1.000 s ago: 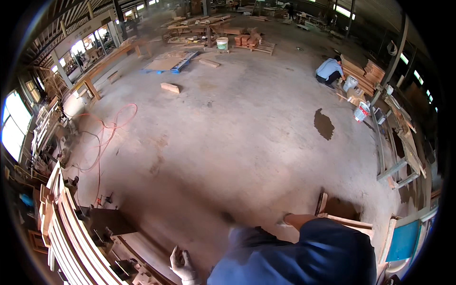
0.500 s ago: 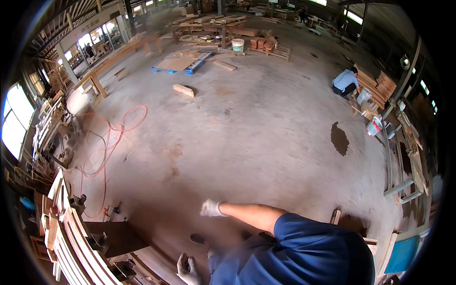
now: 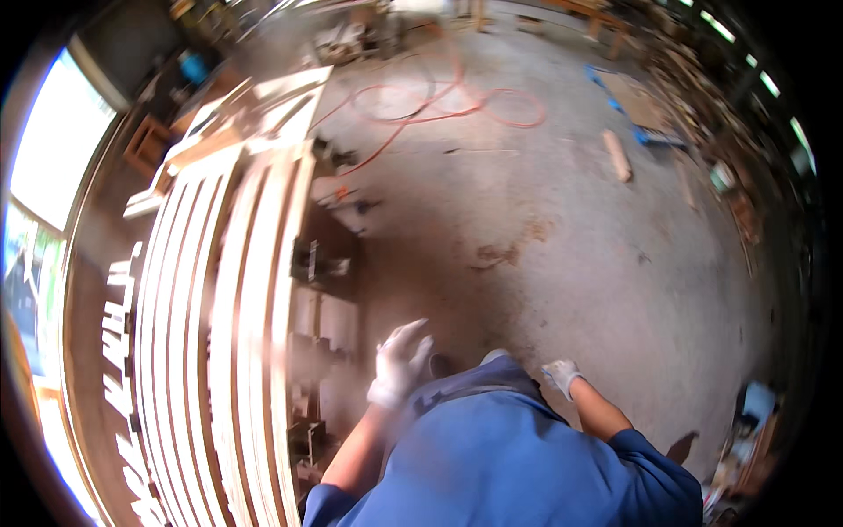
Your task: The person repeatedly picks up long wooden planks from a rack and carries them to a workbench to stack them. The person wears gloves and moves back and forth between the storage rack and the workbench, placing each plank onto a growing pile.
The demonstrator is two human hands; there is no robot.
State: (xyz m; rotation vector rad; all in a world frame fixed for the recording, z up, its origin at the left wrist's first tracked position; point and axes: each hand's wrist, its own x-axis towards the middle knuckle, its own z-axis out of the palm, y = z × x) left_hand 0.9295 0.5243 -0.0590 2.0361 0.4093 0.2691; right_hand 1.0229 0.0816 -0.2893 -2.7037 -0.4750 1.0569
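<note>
My left hand (image 3: 399, 362), in a white glove, is raised near the right side of a rack of long pale wooden strips (image 3: 255, 290). Its fingers are apart and nothing is in it. On the other side of my body my right hand (image 3: 562, 376), also gloved, hangs over the concrete floor (image 3: 615, 290). The fingers of that hand are loosely bent, somewhat blurred, with no object visible in them. Neither hand touches the strips, which lie side by side lengthwise on my left.
Dark metal clamp parts (image 3: 329, 263) jut from the rack's side toward me. A red hose (image 3: 457, 114) lies looped on the floor ahead. Farther right are a wood block (image 3: 617, 156) and a blue-edged pallet (image 3: 641, 105). A bright window (image 3: 61, 132) stands at far left.
My view has swung left, bringing the strips from the lower left corner to beside me. My left hand now shows higher in view, and my right hand has shifted from mid-view to the right.
</note>
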